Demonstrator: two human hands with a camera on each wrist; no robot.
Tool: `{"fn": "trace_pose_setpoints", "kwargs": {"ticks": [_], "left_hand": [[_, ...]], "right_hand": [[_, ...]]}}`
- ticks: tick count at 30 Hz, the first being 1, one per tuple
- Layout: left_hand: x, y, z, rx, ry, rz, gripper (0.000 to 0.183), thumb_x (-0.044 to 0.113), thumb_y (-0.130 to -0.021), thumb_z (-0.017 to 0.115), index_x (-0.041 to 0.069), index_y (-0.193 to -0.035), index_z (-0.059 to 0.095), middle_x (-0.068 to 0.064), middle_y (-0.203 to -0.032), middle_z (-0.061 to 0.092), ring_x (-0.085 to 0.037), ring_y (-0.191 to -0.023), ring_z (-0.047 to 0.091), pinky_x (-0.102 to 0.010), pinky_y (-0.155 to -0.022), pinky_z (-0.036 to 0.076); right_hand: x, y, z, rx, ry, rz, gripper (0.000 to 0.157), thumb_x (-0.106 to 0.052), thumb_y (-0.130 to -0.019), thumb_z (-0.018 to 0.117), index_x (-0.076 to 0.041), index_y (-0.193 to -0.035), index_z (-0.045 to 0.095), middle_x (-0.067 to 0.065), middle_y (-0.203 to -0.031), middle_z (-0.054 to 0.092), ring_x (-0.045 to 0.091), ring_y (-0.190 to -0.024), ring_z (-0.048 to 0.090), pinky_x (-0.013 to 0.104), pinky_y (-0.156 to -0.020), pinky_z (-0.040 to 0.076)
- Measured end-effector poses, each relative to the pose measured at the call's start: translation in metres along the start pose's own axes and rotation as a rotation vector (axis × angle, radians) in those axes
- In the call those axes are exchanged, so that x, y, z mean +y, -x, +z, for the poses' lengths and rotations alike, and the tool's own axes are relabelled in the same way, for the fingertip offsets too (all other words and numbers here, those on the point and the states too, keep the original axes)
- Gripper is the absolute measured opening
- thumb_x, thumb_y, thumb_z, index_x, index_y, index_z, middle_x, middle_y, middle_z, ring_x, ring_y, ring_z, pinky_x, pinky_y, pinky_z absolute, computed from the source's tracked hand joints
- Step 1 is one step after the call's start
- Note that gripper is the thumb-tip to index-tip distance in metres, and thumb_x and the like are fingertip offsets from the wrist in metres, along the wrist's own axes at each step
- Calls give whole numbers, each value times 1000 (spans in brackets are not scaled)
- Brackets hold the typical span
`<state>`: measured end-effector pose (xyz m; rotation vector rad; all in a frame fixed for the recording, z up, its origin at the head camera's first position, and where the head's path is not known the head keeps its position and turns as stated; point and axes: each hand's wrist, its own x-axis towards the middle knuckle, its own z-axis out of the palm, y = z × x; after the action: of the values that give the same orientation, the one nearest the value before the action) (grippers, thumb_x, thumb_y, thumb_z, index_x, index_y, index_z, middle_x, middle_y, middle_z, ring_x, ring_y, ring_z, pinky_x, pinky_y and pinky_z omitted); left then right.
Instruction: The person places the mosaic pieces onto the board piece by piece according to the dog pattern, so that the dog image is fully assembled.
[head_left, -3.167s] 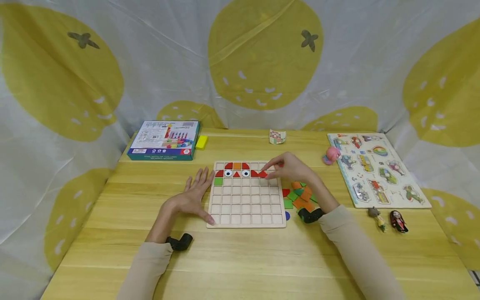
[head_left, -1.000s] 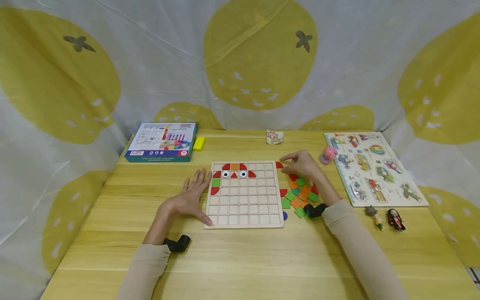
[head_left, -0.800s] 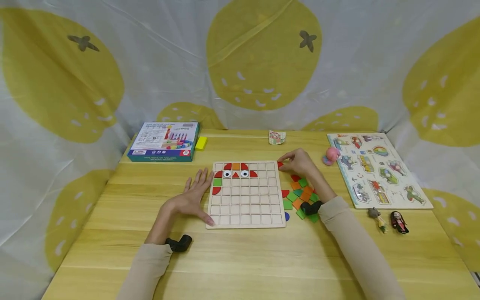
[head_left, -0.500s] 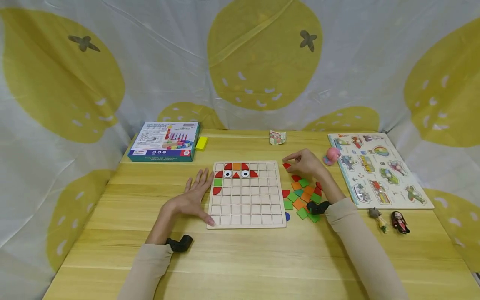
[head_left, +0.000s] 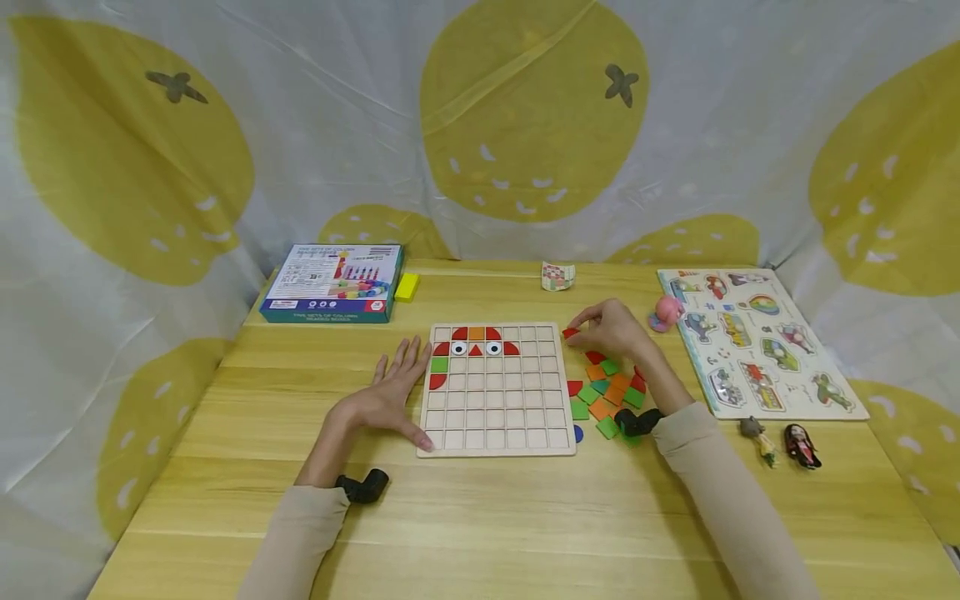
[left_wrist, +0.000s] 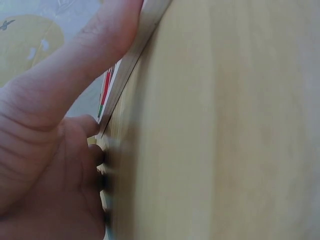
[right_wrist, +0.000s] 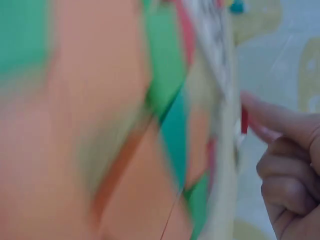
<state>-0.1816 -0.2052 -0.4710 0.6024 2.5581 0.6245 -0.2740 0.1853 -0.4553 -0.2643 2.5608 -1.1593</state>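
Observation:
A square wooden grid board [head_left: 495, 417] lies mid-table, with red, orange and green tiles and two eye discs [head_left: 493, 348] in its upper left cells. A red quarter-circle tile [head_left: 437, 382] sits in the left column below a green square tile [head_left: 439, 364]. My left hand [head_left: 386, 404] rests at the board's left edge, fingers spread, thumb on the near left corner. Just right of the board's far right corner, my right hand [head_left: 611, 327] pinches a red tile [right_wrist: 244, 120] between thumb and index finger, its other fingers curled in. The fingers partly hide that tile.
Loose orange, green and red tiles [head_left: 603, 408] are heaped right of the board, beside a blue disc [head_left: 578, 433]. A picture puzzle board [head_left: 757, 342], pink toy [head_left: 666, 312] and two small dolls [head_left: 802, 446] lie further right. A box [head_left: 330, 283] and yellow block [head_left: 407, 287] stand back left.
A red quarter-circle tile now sits in the left column. My right hand has moved off the board to the right and picked up a red tile there. My left hand has stayed put.

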Motion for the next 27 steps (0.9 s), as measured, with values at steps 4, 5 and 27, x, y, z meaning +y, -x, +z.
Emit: {"fn": "trace_pose_setpoints", "kwargs": {"ticks": [4,5,27], "left_hand": [[2,-1,0,2,2,-1,149,59,-53,87,9,-155,-9,-19,-160,-20,-39,-148,-21,-64,-116,-11],[2,-1,1,2,3,1,149,59,-53,87,8,-155,-9,-19,-160,-20,-39,-148,-21,-64,-116,-11],[2,-1,2,-11,-3,-22,149,61,-53,86,10,-155,-11,-16,-160,-21,-37,-148,-22,-64,-116,-11]], "right_hand": [[-29,-4,24,-96,-71,-94,22,-23,-79,80,-14,-99,76,-4,-52,32,13,-49,25,25,-48,24],[-38,-6,32,-133,-80,-126,21,-22,-80,80,-15,-99,76,-3,-53,33,13,-50,25,24,-49,23],[-96,-36,117,-291,-37,-231,20,-11,-72,84,-10,-91,78,0,-55,53,7,-48,37,19,-49,32]]}}
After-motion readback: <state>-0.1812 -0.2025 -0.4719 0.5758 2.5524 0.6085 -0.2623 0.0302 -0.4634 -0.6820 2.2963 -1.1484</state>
